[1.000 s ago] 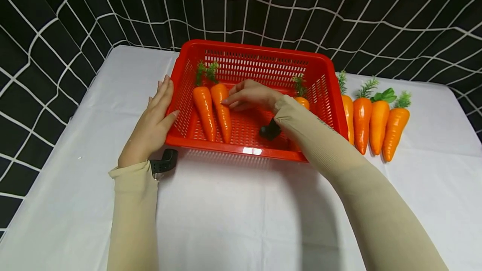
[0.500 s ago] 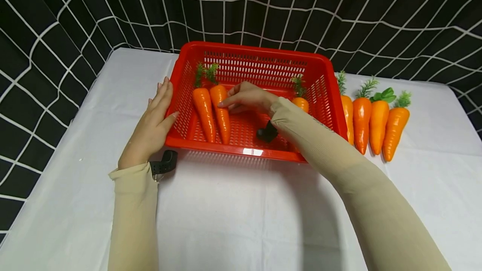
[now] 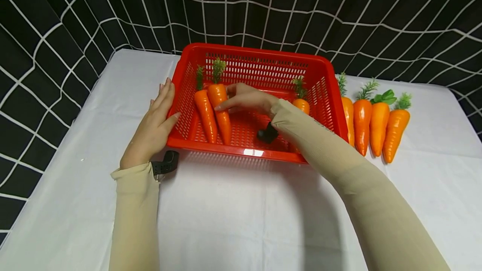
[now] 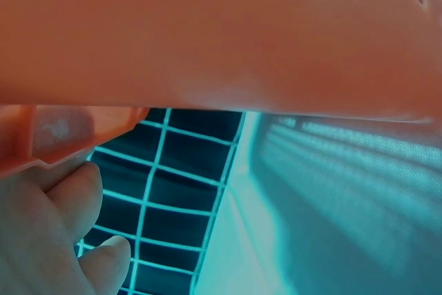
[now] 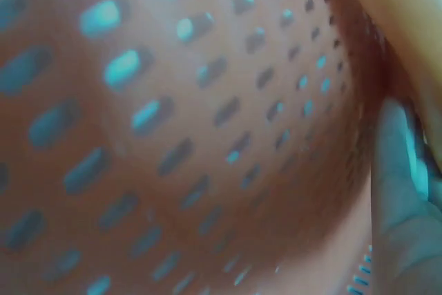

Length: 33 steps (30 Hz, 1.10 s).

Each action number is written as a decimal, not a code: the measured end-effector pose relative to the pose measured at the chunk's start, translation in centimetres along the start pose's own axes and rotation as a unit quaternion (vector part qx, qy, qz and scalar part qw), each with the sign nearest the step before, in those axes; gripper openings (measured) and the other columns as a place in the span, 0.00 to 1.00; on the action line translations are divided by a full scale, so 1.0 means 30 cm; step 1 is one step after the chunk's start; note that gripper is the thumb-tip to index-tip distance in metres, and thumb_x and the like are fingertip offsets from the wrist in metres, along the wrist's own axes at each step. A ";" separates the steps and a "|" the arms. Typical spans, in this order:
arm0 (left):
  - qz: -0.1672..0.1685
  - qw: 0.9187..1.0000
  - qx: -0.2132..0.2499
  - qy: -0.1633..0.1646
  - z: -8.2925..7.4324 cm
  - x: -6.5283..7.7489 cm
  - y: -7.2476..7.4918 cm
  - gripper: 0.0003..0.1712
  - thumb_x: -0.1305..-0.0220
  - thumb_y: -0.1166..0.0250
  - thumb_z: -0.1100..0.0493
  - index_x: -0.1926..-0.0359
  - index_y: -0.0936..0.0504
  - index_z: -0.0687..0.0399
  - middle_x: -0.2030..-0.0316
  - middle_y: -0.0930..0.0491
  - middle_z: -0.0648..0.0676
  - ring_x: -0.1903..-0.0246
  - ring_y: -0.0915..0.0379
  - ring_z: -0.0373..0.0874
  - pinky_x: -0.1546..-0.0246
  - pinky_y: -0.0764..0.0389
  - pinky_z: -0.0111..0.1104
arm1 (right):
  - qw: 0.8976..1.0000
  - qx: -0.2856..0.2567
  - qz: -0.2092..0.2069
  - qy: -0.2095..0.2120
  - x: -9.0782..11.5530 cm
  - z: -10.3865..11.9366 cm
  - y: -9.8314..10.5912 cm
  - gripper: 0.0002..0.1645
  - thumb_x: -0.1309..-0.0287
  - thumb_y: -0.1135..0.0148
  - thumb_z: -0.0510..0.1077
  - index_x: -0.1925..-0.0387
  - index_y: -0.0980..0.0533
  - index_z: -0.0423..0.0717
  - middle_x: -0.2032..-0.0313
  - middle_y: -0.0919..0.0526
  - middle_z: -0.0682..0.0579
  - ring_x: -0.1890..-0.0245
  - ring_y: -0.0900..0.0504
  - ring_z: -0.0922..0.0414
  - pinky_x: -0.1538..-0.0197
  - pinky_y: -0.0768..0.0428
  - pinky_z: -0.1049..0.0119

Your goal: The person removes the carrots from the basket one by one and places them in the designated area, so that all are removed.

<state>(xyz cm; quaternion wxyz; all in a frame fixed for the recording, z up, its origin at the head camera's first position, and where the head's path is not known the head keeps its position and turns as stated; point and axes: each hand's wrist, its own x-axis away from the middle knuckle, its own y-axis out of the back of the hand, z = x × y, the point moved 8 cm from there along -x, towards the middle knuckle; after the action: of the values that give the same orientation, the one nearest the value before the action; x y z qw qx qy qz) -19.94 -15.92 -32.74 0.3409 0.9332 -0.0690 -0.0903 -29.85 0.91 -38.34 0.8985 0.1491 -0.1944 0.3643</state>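
In the head view, my right hand (image 3: pixel 248 97) reaches into the red basket (image 3: pixel 237 150) and pinches an orange carrot (image 3: pixel 225 122) near its upper end, thumb on top. The carrot's green top points to the back wall. Another carrot (image 3: pixel 206 114) lies just left of it, and a third carrot (image 3: pixel 301 106) at the right is partly hidden by my forearm. My left hand (image 3: pixel 148 131) rests on the basket's left rim with straight fingers. Close up in the right wrist view are a finger (image 5: pixel 404 212) and part of the yellowish carrot (image 5: pixel 407 25).
Several carrots (image 3: pixel 363 126) with green tops lie side by side right of the basket, on a white cloth (image 3: pixel 218 208). Black fabric with a white grid (image 3: pixel 260 7) stands behind and to the left. Black wrist straps (image 3: pixel 165 162) sit on both wrists.
The pinched carrot has shifted slightly up and its leafy top has swung to the right, apart from the neighbouring one. My left hand has stayed on the rim.
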 end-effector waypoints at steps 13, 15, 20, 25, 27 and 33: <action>0.000 1.000 -0.002 -0.004 0.002 -0.006 -0.010 0.36 0.30 0.51 0.63 0.27 0.55 0.57 0.26 0.61 0.51 0.28 0.69 0.44 0.31 0.66 0.42 | 0.998 -0.030 -0.014 0.062 0.040 0.076 0.019 0.21 0.46 0.38 0.31 0.49 0.28 0.31 0.61 0.20 0.48 0.66 0.22 0.59 0.58 0.23 0.66; 0.001 1.000 -0.001 -0.004 0.001 -0.004 -0.010 0.36 0.30 0.51 0.63 0.27 0.55 0.57 0.26 0.62 0.51 0.28 0.69 0.44 0.31 0.66 0.42 | 0.995 -0.058 -0.013 0.076 0.055 0.100 0.021 0.20 0.45 0.40 0.29 0.49 0.28 0.30 0.62 0.19 0.48 0.66 0.21 0.59 0.59 0.23 0.67; 0.001 1.000 -0.001 -0.002 -0.001 -0.002 -0.006 0.36 0.30 0.51 0.63 0.27 0.55 0.57 0.26 0.62 0.50 0.28 0.69 0.44 0.31 0.66 0.42 | 0.983 -0.142 0.001 0.116 0.115 0.164 0.022 0.22 0.41 0.47 0.26 0.44 0.33 0.27 0.61 0.19 0.46 0.63 0.19 0.57 0.56 0.21 0.66; 0.002 1.000 -0.002 0.001 -0.004 -0.002 -0.006 0.36 0.31 0.51 0.63 0.27 0.55 0.57 0.26 0.62 0.50 0.28 0.70 0.43 0.31 0.66 0.42 | 0.970 -0.185 0.009 0.157 0.195 0.214 0.029 0.18 0.39 0.51 0.27 0.47 0.34 0.26 0.63 0.20 0.47 0.63 0.19 0.56 0.51 0.22 0.61; 0.002 1.000 -0.001 0.002 -0.005 -0.002 -0.006 0.36 0.31 0.51 0.63 0.27 0.55 0.57 0.26 0.62 0.50 0.28 0.70 0.43 0.31 0.66 0.42 | 0.966 -0.199 0.005 0.167 0.229 0.227 0.039 0.16 0.39 0.52 0.29 0.49 0.33 0.28 0.64 0.20 0.46 0.64 0.20 0.56 0.53 0.21 0.62; -0.004 1.000 -0.002 0.002 -0.002 -0.003 -0.007 0.36 0.31 0.51 0.63 0.27 0.54 0.57 0.26 0.61 0.50 0.28 0.69 0.43 0.31 0.66 0.43 | 0.953 -0.227 0.003 0.200 0.335 0.265 0.075 0.17 0.39 0.54 0.31 0.48 0.35 0.34 0.60 0.26 0.45 0.62 0.24 0.53 0.59 0.22 0.66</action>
<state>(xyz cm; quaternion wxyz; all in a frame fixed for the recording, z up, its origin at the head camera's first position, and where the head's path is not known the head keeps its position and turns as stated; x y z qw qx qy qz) -20.00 -15.70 -32.83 0.3421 0.9331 -0.0645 -0.0903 -26.75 5.22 -26.47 0.9280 -0.1357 -0.0883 0.3355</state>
